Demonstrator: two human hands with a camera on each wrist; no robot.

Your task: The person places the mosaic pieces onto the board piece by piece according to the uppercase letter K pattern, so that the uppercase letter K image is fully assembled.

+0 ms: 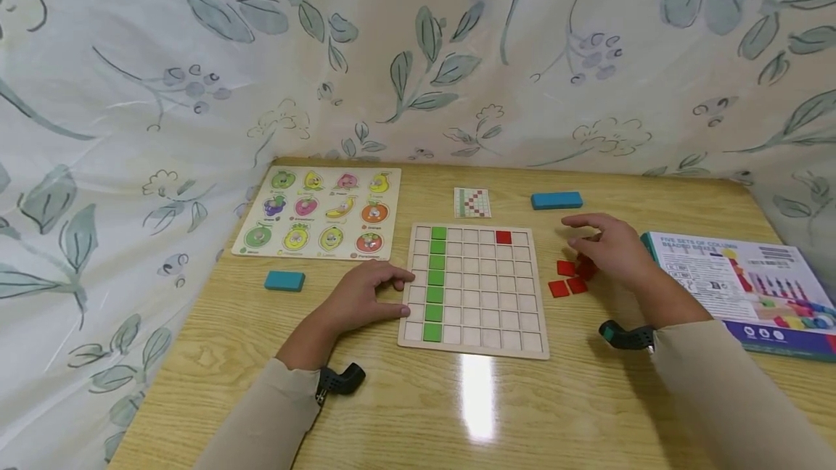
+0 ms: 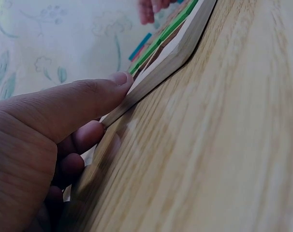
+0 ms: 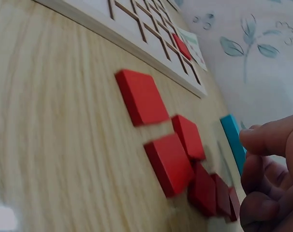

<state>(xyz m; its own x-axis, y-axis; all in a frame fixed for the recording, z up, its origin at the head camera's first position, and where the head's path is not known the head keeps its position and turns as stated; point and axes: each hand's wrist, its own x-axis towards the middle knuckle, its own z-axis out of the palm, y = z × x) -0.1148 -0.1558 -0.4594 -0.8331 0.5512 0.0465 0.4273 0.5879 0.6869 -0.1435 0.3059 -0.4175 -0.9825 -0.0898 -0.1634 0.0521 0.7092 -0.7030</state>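
A square wooden grid board (image 1: 475, 349) lies on the table, with a column of green tiles (image 1: 435, 277) near its left side and one red tile (image 1: 503, 237) in the top row. My left hand (image 1: 362, 296) rests at the board's left edge, thumb and fingers spread along it. In the left wrist view the thumb (image 2: 100, 94) touches the rim. My right hand (image 1: 610, 249) hovers over several loose red tiles (image 3: 142, 96) to the right of the board. Nothing shows between its fingers; some tiles are partly hidden beneath it in the head view.
A small pattern card (image 1: 480, 203) lies behind the board. One blue block (image 1: 557, 200) is at the back right, another blue block (image 1: 284, 281) at left. A fruit picture board (image 1: 326, 174) lies back left, a printed box (image 1: 738, 289) at right. Floral cloth (image 1: 418, 56) hangs behind.
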